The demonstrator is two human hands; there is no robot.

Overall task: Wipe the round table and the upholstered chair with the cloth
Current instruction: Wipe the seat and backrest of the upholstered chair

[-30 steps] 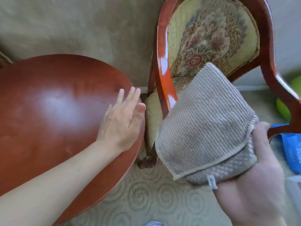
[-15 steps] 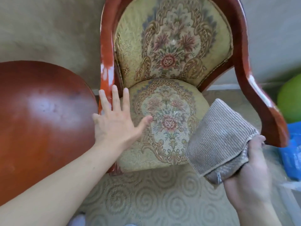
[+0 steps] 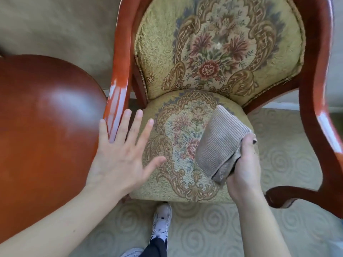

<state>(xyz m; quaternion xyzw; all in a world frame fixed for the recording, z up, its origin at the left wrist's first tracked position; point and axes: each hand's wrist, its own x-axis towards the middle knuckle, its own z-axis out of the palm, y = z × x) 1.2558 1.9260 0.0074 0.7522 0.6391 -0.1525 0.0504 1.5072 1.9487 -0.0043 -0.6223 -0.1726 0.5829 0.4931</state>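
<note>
Right hand (image 3: 243, 164) gripping folded cloth (image 3: 220, 143) over chair (image 3: 185, 145) seat (left hand (image 3: 120, 156) splayed, empty)

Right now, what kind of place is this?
Probably a home sitting room: a tapestry-upholstered chair, a polished round table and a swirl-patterned carpet.

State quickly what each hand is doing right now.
Left hand: open, fingers spread, holding nothing.
Right hand: closed on the folded cloth.
</note>
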